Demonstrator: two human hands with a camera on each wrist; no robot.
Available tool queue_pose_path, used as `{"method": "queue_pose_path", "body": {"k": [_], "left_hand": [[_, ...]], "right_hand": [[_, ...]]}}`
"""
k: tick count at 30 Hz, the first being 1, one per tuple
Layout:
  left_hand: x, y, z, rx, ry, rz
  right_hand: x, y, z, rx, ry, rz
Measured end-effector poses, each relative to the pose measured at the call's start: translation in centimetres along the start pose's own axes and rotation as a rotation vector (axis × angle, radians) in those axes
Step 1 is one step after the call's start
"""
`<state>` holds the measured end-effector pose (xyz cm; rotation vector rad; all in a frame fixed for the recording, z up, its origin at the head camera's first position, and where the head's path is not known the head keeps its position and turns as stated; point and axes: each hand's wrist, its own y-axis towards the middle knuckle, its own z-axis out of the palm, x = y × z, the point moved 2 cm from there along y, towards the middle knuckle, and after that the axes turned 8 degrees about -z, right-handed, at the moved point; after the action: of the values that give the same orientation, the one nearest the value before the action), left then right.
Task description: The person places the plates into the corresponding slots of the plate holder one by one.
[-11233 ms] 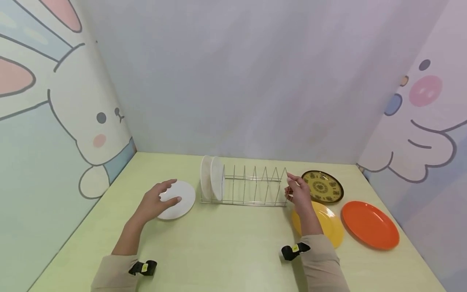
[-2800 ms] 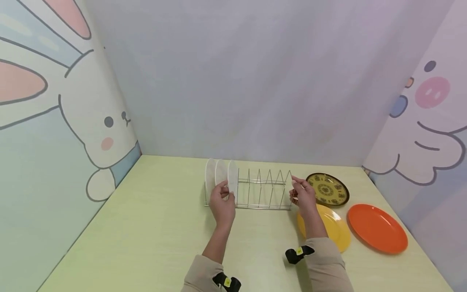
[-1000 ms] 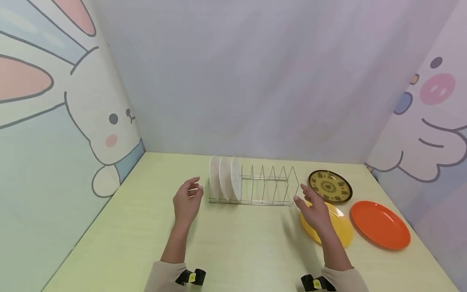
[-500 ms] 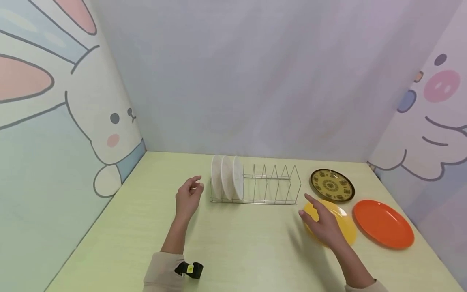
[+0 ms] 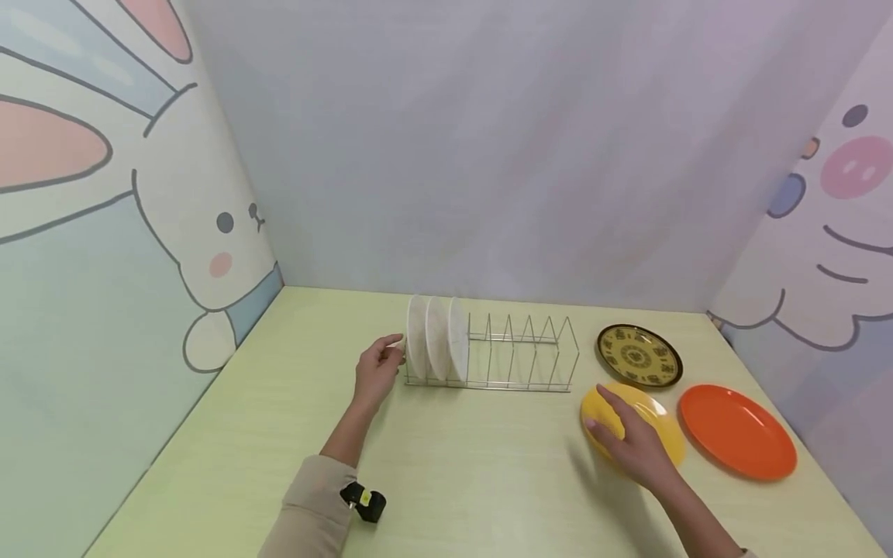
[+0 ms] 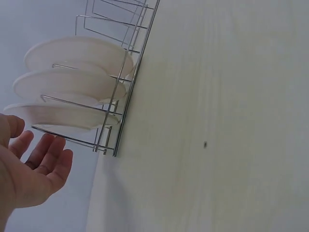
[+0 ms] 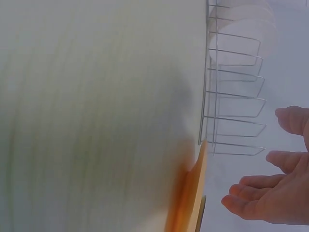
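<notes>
A wire dish rack [image 5: 519, 386] stands on the table with three white plates [image 5: 459, 341] upright in its left slots. My left hand [image 5: 377, 372] is at the rack's left end; in the left wrist view its loosely curved fingers [image 6: 58, 166] lie beside the end wire, the thumb apart from them. I cannot tell whether they touch the wire. My right hand [image 5: 638, 446] hovers over the yellow plate [image 5: 659, 418] with thumb and fingers spread, holding nothing. In the right wrist view the spread fingers [image 7: 241, 205] hang apart from the yellow plate's edge [image 7: 190, 193].
Behind the yellow plate lies a dark-rimmed patterned plate [image 5: 638, 356]. An orange oval plate [image 5: 738, 432] lies at the far right. Bare wire slots make up the rack's right part. Printed walls with a rabbit [image 5: 167, 194] and a pig enclose the table.
A third white plate, flat on the table at first, now stands in the rack. My right hand left the rack's right end and moved over the yellow plate; my left hand moved to the left end.
</notes>
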<state>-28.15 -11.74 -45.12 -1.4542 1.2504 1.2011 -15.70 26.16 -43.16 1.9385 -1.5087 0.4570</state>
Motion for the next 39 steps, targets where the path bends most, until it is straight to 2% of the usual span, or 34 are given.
{"method": "queue_pose_path", "body": {"k": [3, 6, 9, 13, 18, 22, 26, 29, 39], "left_hand": [[0.2, 0.4, 0.4, -0.006, -0.03, -0.008], [0.5, 0.8, 0.9, 0.016, -0.094, -0.023], [0.8, 1.1, 1.2, 0.045, -0.173, -0.034], [1.1, 1.4, 1.4, 0.059, -0.219, -0.034], [1.2, 1.7, 1.4, 0.069, -0.226, -0.014], [1.2, 1.8, 1.4, 0.094, -0.247, 0.013], [1.4, 1.8, 1.4, 0.121, -0.269, 0.028], [1.6, 1.9, 1.4, 0.132, -0.281, 0.03], [1.6, 2.0, 1.4, 0.167, -0.314, 0.038]], "right_hand": [[-0.4, -0.1, 0.1, 0.011, 0.01, -0.005], [-0.7, -0.2, 0.0, 0.016, 0.019, -0.003], [-1.1, -0.2, -0.1, 0.025, 0.032, 0.014], [-1.8, -0.4, 0.0, 0.054, 0.031, 0.059], [-2.8, -0.4, 0.7, 0.13, 0.01, 0.1], [-3.3, -0.1, 1.4, 0.169, -0.087, 0.114], [-3.6, 0.1, 1.8, 0.195, -0.171, 0.186], [-3.8, 0.2, 2.1, 0.193, -0.2, 0.218], [-3.5, 0.4, 2.1, 0.148, -0.211, 0.24]]}}
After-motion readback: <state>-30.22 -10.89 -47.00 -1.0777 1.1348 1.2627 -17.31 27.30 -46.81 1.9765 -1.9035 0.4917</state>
